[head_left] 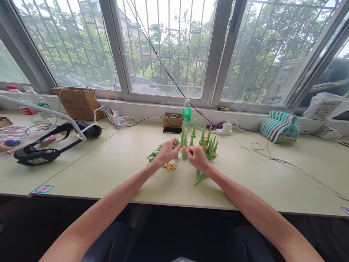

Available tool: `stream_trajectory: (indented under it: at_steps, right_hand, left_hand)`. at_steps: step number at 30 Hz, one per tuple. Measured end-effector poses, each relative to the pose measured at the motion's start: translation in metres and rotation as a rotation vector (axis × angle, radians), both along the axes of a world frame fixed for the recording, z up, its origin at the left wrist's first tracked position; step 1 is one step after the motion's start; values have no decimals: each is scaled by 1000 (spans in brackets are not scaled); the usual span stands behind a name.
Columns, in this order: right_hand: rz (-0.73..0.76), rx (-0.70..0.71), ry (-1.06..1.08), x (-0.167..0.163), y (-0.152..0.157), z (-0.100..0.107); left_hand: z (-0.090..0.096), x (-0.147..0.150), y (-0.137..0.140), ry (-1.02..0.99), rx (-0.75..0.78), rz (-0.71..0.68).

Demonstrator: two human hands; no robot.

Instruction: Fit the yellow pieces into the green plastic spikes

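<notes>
My left hand (168, 150) and my right hand (196, 157) meet over the middle of the table, fingers closed and tips almost touching. A green cone-shaped spike (184, 154) stands between them, gripped by my right fingertips. My left fingertips pinch a small yellow valve piece (181, 149) beside it; their exact contact is partly hidden. Several green spikes (193, 129) stand upright behind my hands, and more crowd to the right (209, 147), some with yellow pieces attached. Loose yellow pieces (169, 166) lie below my left wrist. Green parts (153, 154) rest left of that hand, and another spike (201, 178) lies near my right forearm.
Behind the spikes stand a green-labelled bottle (187, 112) and a small cardboard box (172, 120). A black headset (40, 154) sits at left, near a larger carton (79, 103). Small hangers (280, 127) and white cables (268, 154) occupy the right. The table's front edge (180, 206) runs below my forearms.
</notes>
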State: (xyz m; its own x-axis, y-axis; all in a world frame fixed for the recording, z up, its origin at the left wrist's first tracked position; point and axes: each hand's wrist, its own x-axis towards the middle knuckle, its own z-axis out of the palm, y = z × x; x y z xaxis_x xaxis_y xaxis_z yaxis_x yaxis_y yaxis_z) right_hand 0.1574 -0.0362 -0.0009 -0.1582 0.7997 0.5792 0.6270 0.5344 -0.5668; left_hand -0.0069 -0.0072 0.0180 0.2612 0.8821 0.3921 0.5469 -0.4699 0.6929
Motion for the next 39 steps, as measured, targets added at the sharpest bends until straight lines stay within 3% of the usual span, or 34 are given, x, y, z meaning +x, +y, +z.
stream_trajectory:
  at_steps: [7, 21, 39]
  right_hand:
    - [89, 14, -62, -1, -1, -1]
    - [148, -18, -123, -1, -4, 0]
    - [163, -39, -157, -1, -6, 0]
  left_hand:
    - [2, 3, -2, -48, -86, -71]
    - [-3, 3, 5, -188, -98, -115]
    - [-4, -3, 5, 37, 21, -21]
